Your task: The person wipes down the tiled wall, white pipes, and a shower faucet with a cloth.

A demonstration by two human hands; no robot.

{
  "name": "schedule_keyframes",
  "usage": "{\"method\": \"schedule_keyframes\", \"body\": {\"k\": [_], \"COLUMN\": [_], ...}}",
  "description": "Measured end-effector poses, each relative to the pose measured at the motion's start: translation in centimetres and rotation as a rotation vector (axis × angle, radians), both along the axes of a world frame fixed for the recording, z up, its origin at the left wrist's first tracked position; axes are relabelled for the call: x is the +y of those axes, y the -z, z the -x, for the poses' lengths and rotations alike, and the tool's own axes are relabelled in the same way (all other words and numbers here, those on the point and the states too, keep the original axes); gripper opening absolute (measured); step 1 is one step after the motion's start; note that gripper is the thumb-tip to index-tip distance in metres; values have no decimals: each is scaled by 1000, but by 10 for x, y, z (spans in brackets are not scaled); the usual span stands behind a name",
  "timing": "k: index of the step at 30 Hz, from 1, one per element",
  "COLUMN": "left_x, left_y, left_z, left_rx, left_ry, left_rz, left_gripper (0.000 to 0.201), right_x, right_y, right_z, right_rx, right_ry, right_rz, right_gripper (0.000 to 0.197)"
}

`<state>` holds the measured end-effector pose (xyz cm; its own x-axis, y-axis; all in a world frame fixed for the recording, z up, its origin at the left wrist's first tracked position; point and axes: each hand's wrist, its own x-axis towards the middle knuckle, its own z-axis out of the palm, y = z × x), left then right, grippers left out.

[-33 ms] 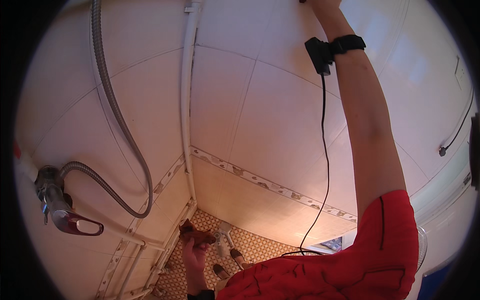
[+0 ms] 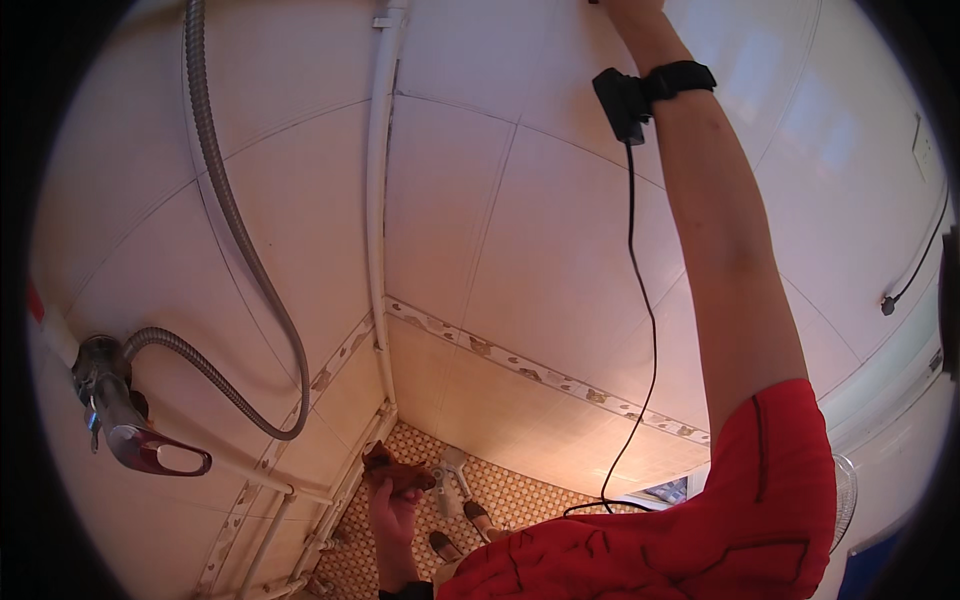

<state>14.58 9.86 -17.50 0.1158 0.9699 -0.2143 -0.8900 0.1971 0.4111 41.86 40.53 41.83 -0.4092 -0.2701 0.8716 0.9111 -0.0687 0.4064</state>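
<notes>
Low in the view, my left hand (image 2: 392,518) is closed on a crumpled reddish-brown cloth (image 2: 400,476), held away from the walls. My right arm stretches up along the tiled wall (image 2: 570,230), and my right hand (image 2: 630,12) is at the top edge of the picture. Its fingers are cut off there; a small dark brown bit shows beside it, too little to name. A black strap with a black box-shaped device (image 2: 622,105) sits on my right wrist, and a black cable (image 2: 652,340) hangs from it.
On the left wall is a mixer tap (image 2: 130,430) with a looping metal shower hose (image 2: 240,230). A white vertical pipe (image 2: 378,200) runs down the corner. Patterned tiles cover the floor (image 2: 415,445). A short cable with a plug (image 2: 888,305) hangs at the right.
My right hand and forearm have shifted slightly left along the wall, and the cable has swung with them. The left hand still holds the cloth, almost unmoved.
</notes>
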Motion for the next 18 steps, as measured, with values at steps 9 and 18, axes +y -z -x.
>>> {"method": "schedule_keyframes", "body": {"k": [9,18], "left_x": [-1,-34], "left_y": [-17,-33], "left_z": [16,60], "left_rx": [159,181], "left_ry": [-40,-109], "left_rz": [-13,32], "left_gripper": [32,35], "right_x": [93,37], "right_y": [269,481], "right_z": [123,82], "right_rx": [-172,-305], "right_ry": [-137,-92], "right_rz": [423,1256], "right_gripper": [24,35]}}
